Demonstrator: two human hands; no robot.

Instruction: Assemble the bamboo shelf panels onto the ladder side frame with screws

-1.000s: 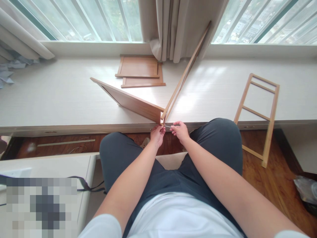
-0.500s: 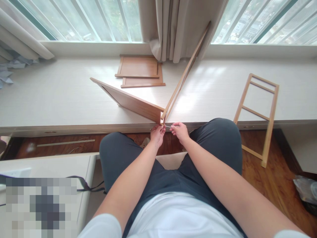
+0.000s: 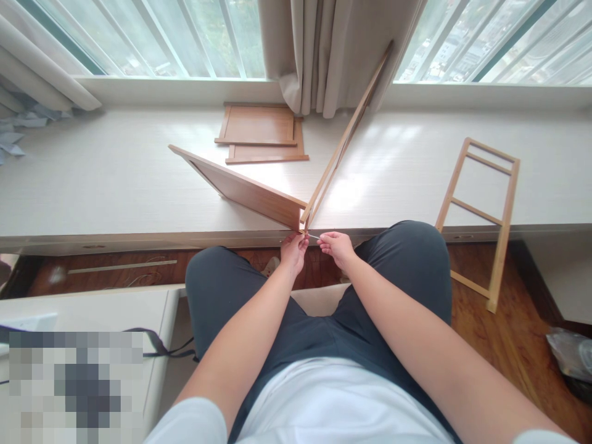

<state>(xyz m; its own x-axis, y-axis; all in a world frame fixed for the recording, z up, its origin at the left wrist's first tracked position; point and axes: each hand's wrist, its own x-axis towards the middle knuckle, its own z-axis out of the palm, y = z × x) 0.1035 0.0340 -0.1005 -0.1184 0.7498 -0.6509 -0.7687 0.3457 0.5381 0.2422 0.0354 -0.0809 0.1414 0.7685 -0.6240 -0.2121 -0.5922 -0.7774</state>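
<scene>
My left hand (image 3: pixel 294 251) is closed at the bench's front edge, its fingertips pinching the near end of a wooden frame (image 3: pixel 333 161). This long frame leans back toward the curtain. Beside it, a wooden panel (image 3: pixel 240 188) stands on edge and slants away to the left, its near end meeting the frame just above my fingers. My right hand (image 3: pixel 337 248) grips a thin metal rod-like tool (image 3: pixel 314 237), which points left at that joint. The tool's tip and whatever small part lies under my left fingers are hidden.
Two flat wooden panels (image 3: pixel 259 126) lie overlapped on the white window bench (image 3: pixel 115 179). A ladder-like wooden frame (image 3: pixel 500 234) leans against the bench at right. A white desk (image 3: pixel 160 314) with a black strap stands at lower left. A plastic bag (image 3: pixel 571 354) sits on the floor.
My right hand has shifted very slightly, with the tool still at the joint. The left hand, the panel and the long frame look unmoved.
</scene>
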